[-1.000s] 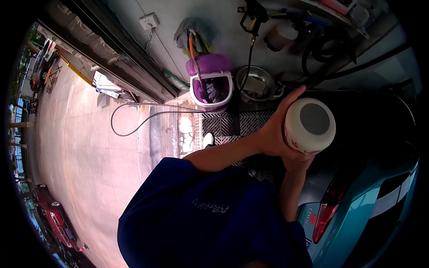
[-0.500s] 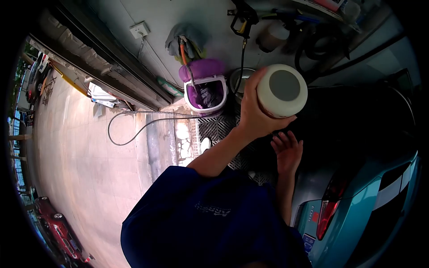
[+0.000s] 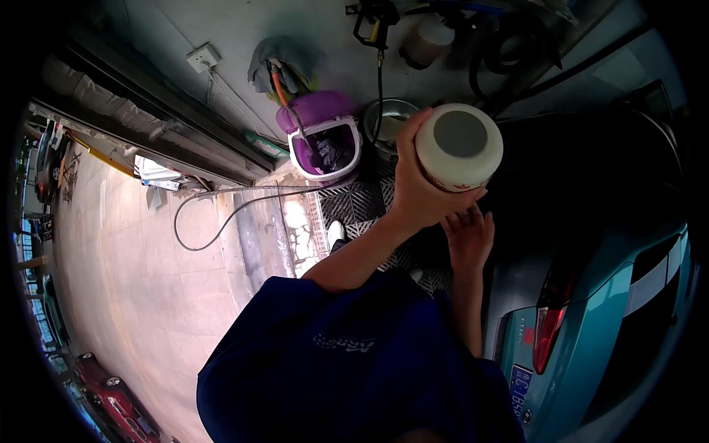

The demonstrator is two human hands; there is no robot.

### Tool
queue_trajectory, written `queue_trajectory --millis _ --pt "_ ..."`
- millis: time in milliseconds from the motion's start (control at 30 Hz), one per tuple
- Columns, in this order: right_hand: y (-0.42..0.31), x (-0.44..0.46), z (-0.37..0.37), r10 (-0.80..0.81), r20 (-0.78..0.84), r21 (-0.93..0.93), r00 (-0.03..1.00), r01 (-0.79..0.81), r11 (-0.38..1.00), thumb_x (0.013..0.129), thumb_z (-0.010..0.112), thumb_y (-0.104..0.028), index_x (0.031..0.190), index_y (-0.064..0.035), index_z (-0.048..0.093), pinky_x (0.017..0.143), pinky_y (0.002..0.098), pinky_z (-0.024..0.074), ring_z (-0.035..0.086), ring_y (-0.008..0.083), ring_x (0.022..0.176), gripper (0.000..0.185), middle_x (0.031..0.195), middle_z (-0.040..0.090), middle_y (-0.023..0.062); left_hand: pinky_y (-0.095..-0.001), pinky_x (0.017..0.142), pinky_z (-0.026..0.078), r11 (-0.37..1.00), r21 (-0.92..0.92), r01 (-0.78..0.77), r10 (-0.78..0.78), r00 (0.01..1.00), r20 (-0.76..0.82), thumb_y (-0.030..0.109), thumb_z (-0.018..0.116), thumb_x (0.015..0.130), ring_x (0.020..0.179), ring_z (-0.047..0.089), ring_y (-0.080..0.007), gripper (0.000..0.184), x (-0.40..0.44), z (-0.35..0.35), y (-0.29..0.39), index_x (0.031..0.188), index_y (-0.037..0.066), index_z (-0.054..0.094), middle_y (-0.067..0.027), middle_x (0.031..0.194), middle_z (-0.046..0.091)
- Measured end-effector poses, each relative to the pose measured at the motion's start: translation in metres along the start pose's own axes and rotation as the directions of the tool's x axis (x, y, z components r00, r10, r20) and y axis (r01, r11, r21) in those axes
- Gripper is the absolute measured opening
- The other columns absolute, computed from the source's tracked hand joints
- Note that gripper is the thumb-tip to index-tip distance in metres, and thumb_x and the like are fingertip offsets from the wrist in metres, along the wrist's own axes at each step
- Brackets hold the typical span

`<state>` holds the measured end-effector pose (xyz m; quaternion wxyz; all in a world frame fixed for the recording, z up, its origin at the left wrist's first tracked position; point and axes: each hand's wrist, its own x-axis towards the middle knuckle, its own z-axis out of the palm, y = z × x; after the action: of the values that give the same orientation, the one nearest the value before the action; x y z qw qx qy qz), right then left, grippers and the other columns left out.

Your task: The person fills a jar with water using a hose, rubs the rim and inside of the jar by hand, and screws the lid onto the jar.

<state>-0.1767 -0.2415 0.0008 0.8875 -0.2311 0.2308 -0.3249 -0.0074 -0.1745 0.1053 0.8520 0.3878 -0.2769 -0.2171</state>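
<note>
My left hand (image 3: 421,193) grips a cream-coloured round container (image 3: 485,156) from its left side. The container's end with a grey disc (image 3: 461,134) faces up toward me, and a bit of reddish pattern shows along its lower side. Whether this end is a lid or a base, I cannot tell. Just below it is my right hand (image 3: 470,240), fingers stretched out and slightly apart, holding nothing I can see. Its fingertips are close beneath my left hand; whether they touch it is unclear.
A purple and white bucket (image 3: 347,176) holding dark cloth stands by the wall beside a metal pot (image 3: 388,111). A spray gun (image 3: 375,29) hangs above. A hose (image 3: 214,193) loops over the floor. At right is a teal car (image 3: 591,325).
My right hand has come up closer beneath my left hand. The container has tilted slightly, showing more of its patterned side. The whole view has shifted a little.
</note>
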Motion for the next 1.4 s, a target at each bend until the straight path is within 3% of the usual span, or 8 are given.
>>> queue_trajectory --millis 100,167,233,533,1033,1133,1267,1400 --pt "-0.001 -0.001 -0.008 0.002 -0.004 -0.008 1.0 -0.002 1.0 0.098 0.043 -0.047 0.13 -0.0039 0.047 0.097 0.0486 0.0473 0.059 0.0353 0.111 0.054 0.121 0.06 0.0167 -0.0397 0.092 0.053 0.798 -0.51 0.322 -0.381 0.924 -0.013 0.016 0.08 0.074 0.114 0.057 -0.025 0.086 0.001 0.004 0.0 0.139 0.004 0.026 -0.0164 0.127 0.049" --pt "0.0 -0.003 -0.009 0.0 0.02 0.011 1.0 -0.001 1.0 0.099 0.042 -0.046 0.129 -0.0052 0.048 0.094 0.0467 0.0486 0.061 0.0325 0.107 0.051 0.119 0.06 0.0144 -0.0395 0.092 0.053 0.837 0.488 -0.249 0.267 0.963 0.035 0.015 0.079 0.077 0.113 0.057 -0.025 0.08 0.0 0.003 0.0 0.138 0.004 0.028 -0.0151 0.126 0.05" --pt "0.0 -0.004 0.003 -0.058 0.013 -0.058 0.998 0.058 0.997 0.1 0.041 -0.043 0.13 -0.0049 0.048 0.093 0.0453 0.0497 0.061 0.031 0.106 0.049 0.116 0.061 0.0135 -0.0386 0.093 0.052 0.738 -0.593 0.323 -0.394 0.919 0.01 0.013 0.074 0.083 0.11 0.057 -0.0227 0.069 0.004 -0.005 -0.009 0.137 0.005 0.031 -0.0123 0.125 0.05" --pt "-0.017 0.006 0.077 -0.597 0.467 -0.704 0.652 0.683 0.195 0.076 0.074 -0.054 0.15 -0.0078 0.014 0.104 0.0429 0.0395 0.044 0.031 0.127 0.105 0.146 0.028 0.0195 -0.0407 0.096 0.049 0.877 -0.304 0.373 -0.434 0.886 -0.165 0.024 0.066 0.091 0.116 0.054 -0.0245 0.064 -0.021 0.017 -0.007 0.138 0.002 0.029 -0.0156 0.131 0.046" --pt "-0.019 -0.025 0.054 -0.034 0.028 0.058 0.999 0.032 0.998 0.098 0.03 -0.055 0.13 -0.0074 0.048 0.07 0.0301 0.0546 0.064 0.0204 0.092 0.06 0.117 0.062 0.0115 -0.04 0.099 0.045 0.717 0.531 -0.452 -0.007 0.756 0.654 0.027 0.084 0.064 0.118 0.054 -0.0281 0.089 -0.004 0.013 0.038 0.137 0.0 0.043 -0.0177 0.132 0.047" --pt "-0.028 0.0 0.041 0.008 0.14 -0.011 0.99 -0.006 1.0 0.099 0.026 -0.05 0.135 -0.0046 0.047 0.075 0.0314 0.0561 0.062 0.0231 0.108 0.061 0.126 0.059 0.0136 -0.0414 0.098 0.046 0.785 0.561 0.264 -0.483 0.828 0.285 0.028 0.087 0.061 0.116 0.055 -0.0297 0.087 0.021 0.026 0.004 0.133 -0.001 0.047 -0.0197 0.128 0.051" --pt "-0.041 -0.029 0.079 -0.111 -0.142 -0.016 0.984 0.11 0.994 0.097 0.038 -0.053 0.118 -0.0045 0.055 0.059 0.0258 0.0519 0.064 0.0143 0.081 0.055 0.097 0.066 0.01 -0.0368 0.098 0.045 0.883 0.363 -0.298 0.032 0.81 0.586 0.021 0.081 0.069 0.118 0.054 -0.0236 0.079 -0.014 0.017 0.012 0.135 -0.003 0.043 -0.0206 0.13 0.051" --pt "-0.034 0.021 0.019 0.046 0.046 -0.162 0.998 -0.038 0.986 0.097 0.039 -0.054 0.118 -0.0019 0.054 0.054 0.0267 0.0529 0.067 0.0168 0.065 0.058 0.084 0.069 0.0091 -0.0427 0.099 0.047 0.774 0.568 0.278 -0.445 0.878 0.177 0.02 0.082 0.065 0.117 0.057 -0.0305 0.088 0.001 0.021 -0.023 0.137 -0.002 0.037 -0.0205 0.125 0.054"
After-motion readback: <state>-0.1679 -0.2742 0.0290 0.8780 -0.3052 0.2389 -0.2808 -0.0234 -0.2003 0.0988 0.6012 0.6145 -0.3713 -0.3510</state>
